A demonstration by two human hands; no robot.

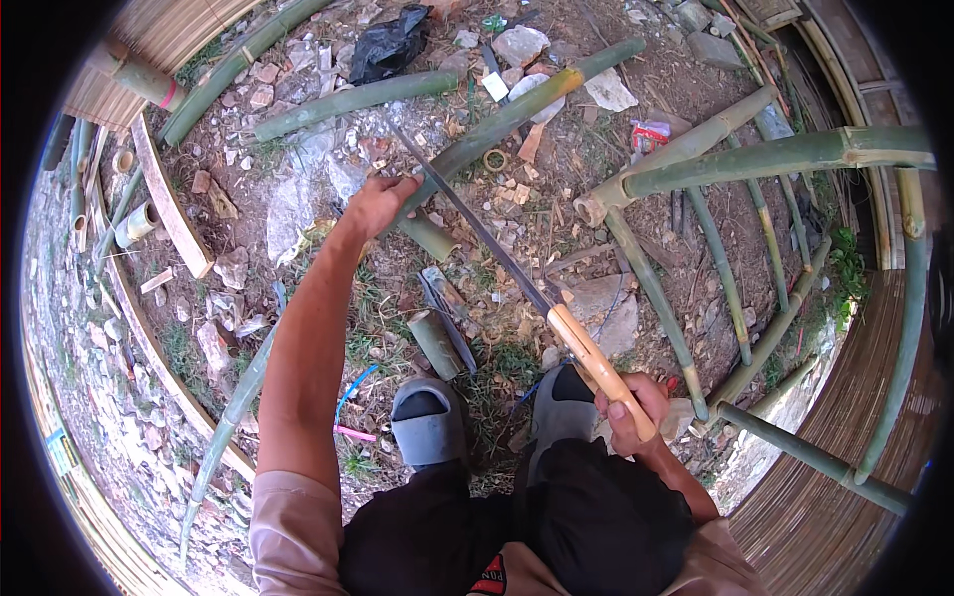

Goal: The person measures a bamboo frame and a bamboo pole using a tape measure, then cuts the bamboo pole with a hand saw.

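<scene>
A green bamboo pole slants from the middle of the ground toward the far right. My left hand is closed around its near end. My right hand grips the pale wooden handle of a handsaw. The saw's long, narrow blade lies across the pole just right of my left hand, its tip pointing to the far left. How deep the blade sits in the bamboo I cannot tell. Under the pole's near end shows a short bamboo piece. Another cut bamboo piece lies near my feet.
On the right stands a bamboo frame with several rungs. A curved bamboo length and a black plastic bag lie farther off. Split bamboo strips rest at left. Stones, wood chips and a bamboo ring litter the dirt.
</scene>
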